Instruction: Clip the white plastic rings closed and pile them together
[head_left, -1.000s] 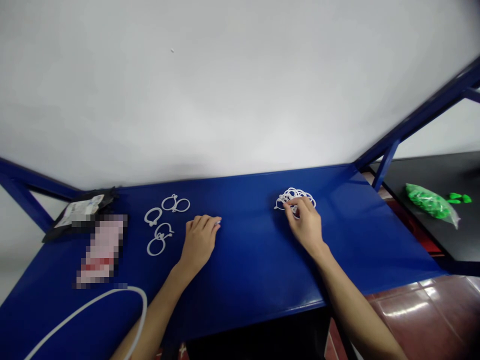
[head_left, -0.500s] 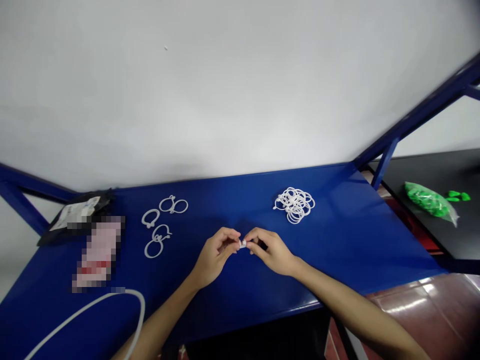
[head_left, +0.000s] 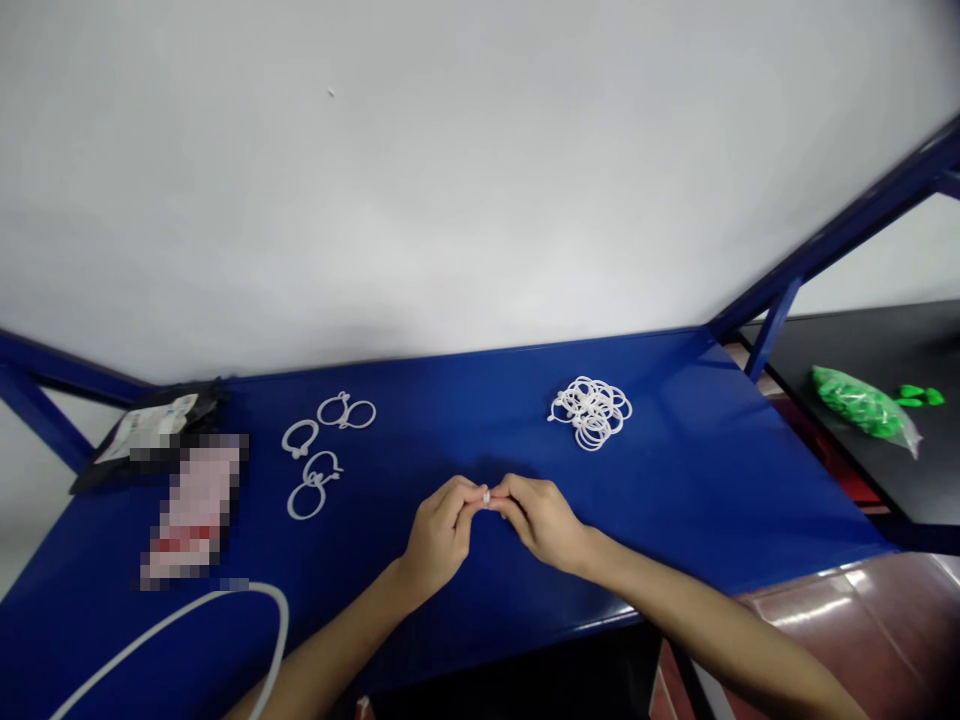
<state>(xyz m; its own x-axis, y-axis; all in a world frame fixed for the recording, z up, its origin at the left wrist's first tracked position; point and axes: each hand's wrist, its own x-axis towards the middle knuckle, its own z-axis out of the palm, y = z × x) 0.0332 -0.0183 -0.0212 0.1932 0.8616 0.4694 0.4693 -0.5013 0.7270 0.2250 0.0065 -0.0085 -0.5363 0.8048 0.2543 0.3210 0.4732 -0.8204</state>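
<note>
Just in front of me, over the blue table (head_left: 525,570), my left hand (head_left: 442,535) and my right hand (head_left: 544,520) meet fingertip to fingertip. Both pinch one small white plastic piece (head_left: 487,497); the fingers cover most of it, so its full shape cannot be made out. Beyond my right hand lies a heap of white plastic rings (head_left: 592,412), each apparently with a small eyelet. Several similar rings lie spread out to the left, among them a separate ring (head_left: 307,500) and a pair touching each other (head_left: 361,414).
A black plastic parcel (head_left: 206,408) with a white label and a blurred pink packet (head_left: 199,490) lie at left. A white cable (head_left: 172,612) curves across the near left. Blue frame bars (head_left: 772,325) rise at right, beside a dark table with a bag of green pieces (head_left: 862,405).
Both hands have come slightly nearer to me and closer together. Their fingers now cover more of the small white piece. The rings on the table stay as they were.
</note>
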